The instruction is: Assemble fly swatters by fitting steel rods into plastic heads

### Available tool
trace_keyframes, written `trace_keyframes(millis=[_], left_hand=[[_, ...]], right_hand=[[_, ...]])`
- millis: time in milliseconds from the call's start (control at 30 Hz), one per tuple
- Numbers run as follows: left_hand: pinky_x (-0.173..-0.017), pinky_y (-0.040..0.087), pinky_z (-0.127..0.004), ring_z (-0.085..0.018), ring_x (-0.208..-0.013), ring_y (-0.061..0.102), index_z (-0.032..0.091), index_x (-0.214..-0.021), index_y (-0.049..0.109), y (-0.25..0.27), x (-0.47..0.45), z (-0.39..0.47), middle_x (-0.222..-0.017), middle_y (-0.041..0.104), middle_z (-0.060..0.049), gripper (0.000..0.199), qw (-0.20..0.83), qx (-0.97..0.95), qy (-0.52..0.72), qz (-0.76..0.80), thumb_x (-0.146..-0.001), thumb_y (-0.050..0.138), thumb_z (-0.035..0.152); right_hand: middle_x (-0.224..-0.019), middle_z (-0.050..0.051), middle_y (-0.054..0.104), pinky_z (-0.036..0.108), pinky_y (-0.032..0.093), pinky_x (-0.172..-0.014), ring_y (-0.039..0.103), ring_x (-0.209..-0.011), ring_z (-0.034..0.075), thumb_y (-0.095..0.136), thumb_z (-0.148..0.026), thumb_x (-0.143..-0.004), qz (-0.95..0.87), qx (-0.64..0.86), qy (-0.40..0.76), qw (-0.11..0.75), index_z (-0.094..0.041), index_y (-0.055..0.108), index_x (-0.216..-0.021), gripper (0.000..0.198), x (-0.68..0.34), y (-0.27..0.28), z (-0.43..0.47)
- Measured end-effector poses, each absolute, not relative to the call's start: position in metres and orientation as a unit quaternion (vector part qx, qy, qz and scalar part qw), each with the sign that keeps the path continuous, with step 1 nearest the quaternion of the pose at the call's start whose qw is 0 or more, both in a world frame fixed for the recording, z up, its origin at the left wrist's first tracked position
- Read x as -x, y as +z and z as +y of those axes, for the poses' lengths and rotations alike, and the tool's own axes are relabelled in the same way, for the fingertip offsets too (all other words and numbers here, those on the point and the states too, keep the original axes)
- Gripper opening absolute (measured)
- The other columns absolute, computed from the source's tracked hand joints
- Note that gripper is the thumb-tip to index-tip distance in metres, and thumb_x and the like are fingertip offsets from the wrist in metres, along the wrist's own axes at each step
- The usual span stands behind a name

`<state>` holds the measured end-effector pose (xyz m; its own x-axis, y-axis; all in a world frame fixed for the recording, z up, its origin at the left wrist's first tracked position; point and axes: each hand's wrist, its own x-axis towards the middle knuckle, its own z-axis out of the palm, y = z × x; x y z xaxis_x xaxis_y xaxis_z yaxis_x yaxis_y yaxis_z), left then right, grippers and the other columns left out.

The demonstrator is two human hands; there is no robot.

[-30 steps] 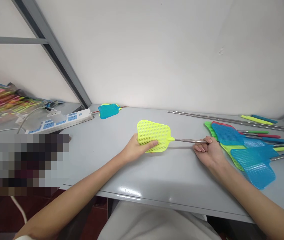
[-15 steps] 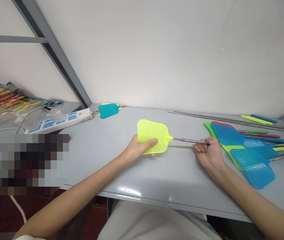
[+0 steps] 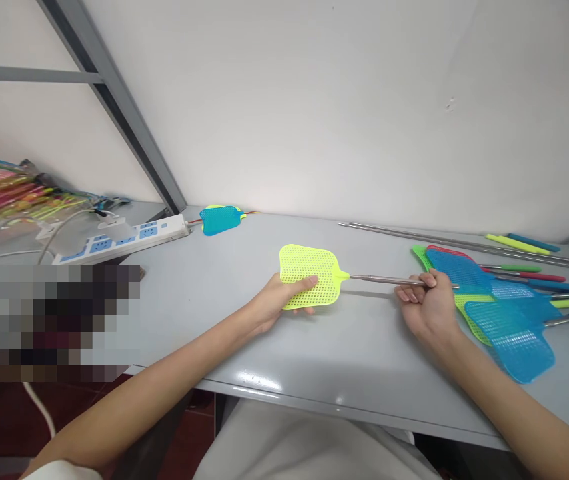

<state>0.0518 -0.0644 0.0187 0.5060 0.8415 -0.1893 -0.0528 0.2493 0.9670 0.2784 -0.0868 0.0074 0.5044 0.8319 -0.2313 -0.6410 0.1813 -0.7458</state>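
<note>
A fly swatter (image 3: 331,287) with a yellow perforated head and a thin metal rod is held level above the grey table by both hands. My left hand (image 3: 291,297) pinches the head, thumb on top and fingers underneath. Around the rod, the fingers of my right hand (image 3: 427,298) are curled, with the rod's end sticking out past them to the right. Just beyond that hand lies a pile of swatters with blue heads (image 3: 511,340), a green head (image 3: 419,252) and a red one (image 3: 451,251), partly covering one another.
Long metal rods (image 3: 414,236) lie along the wall, near loose yellow (image 3: 517,243) and blue handles (image 3: 533,241). At the left are a power strip (image 3: 159,231) with cords, a blue swatter head (image 3: 221,221) and bagged colourful sticks (image 3: 9,193). A grey post (image 3: 134,120) rises behind.
More of the rod's end shows to the right of my right hand. Both hands keep hold of the swatter; the view has shifted slightly.
</note>
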Motion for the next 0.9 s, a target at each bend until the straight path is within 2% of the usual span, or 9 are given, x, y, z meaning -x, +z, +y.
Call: trace_keyframes(millis=[200, 567, 800, 900], left_hand=[[-0.049, 0.046, -0.020, -0.018, -0.086, 0.053, 0.018, -0.105, 0.053, 0.026, -0.053, -0.067, -0.103, 0.057, -0.009, 0.038, 0.714, -0.513, 0.319, 0.353, -0.072, 0.054, 0.036], [-0.056, 0.047, -0.025, -0.020, -0.089, 0.054, 0.015, -0.106, 0.053, 0.027, -0.048, -0.061, -0.110, 0.055, -0.011, 0.038, 0.762, -0.441, 0.323, 0.348, -0.073, 0.052, 0.033], [-0.081, 0.044, -0.029, -0.019, -0.092, 0.057, 0.014, -0.101, 0.057, 0.033, -0.046, -0.064, -0.107, 0.058, -0.009, 0.031, 0.830, -0.381, 0.269, 0.307, -0.074, 0.053, 0.028], [-0.083, 0.043, -0.030, -0.019, -0.093, 0.056, 0.015, -0.105, 0.055, 0.030, -0.047, -0.065, -0.108, 0.058, -0.009, 0.034, 0.814, -0.397, 0.279, 0.319, -0.073, 0.056, 0.027]], right_hand=[[-0.034, -0.006, 0.018, 0.020, 0.022, -0.035, 0.017, -0.034, 0.007, 0.039, -0.024, -0.072, -0.151, 0.417, 0.499, 0.744, -0.017, 0.024, -0.048, 0.029, -0.290, 0.023, -0.086], [-0.034, -0.006, 0.018, 0.019, 0.022, -0.034, 0.018, -0.034, 0.007, 0.042, -0.023, -0.070, -0.152, 0.429, 0.543, 0.706, -0.017, 0.028, -0.048, 0.027, -0.297, 0.025, -0.083], [-0.035, -0.007, 0.015, 0.019, 0.023, -0.034, 0.015, -0.033, 0.006, 0.044, -0.025, -0.072, -0.179, 0.440, 0.571, 0.669, -0.017, 0.027, -0.047, 0.032, -0.305, 0.027, -0.081], [-0.040, -0.006, 0.025, 0.019, 0.027, -0.035, 0.022, -0.035, 0.005, 0.048, -0.028, -0.073, -0.212, 0.438, 0.558, 0.672, -0.017, 0.035, -0.049, 0.030, -0.306, 0.029, -0.080]])
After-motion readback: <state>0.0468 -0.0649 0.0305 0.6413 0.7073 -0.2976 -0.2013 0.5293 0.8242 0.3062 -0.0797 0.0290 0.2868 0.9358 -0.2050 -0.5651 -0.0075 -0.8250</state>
